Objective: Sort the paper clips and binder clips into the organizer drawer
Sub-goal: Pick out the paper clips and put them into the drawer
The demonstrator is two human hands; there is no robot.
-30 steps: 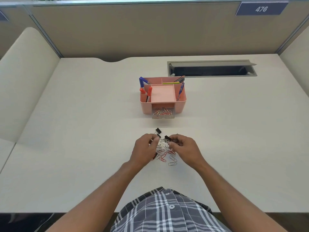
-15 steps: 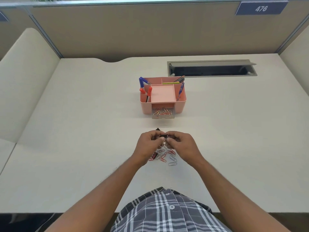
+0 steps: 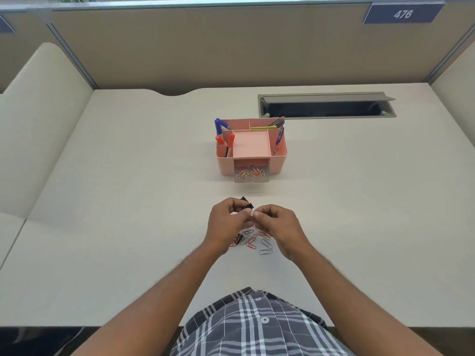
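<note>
Left hand (image 3: 226,222) grip clenched on black metal binder clips (image 3: 246,203); right hand (image 3: 276,226) pinches a wire paper clip (image 3: 254,220) snagged on them, just above the loose pile (image 3: 253,240), well short of the pink organizer's clear drawer (image 3: 252,174). Advice: unhook slowly, then drop both into the drawer.

The only text that can be read is the white number "476" on a blue sign (image 3: 403,13), which is fixed on the beige partition wall (image 3: 231,47).
</note>
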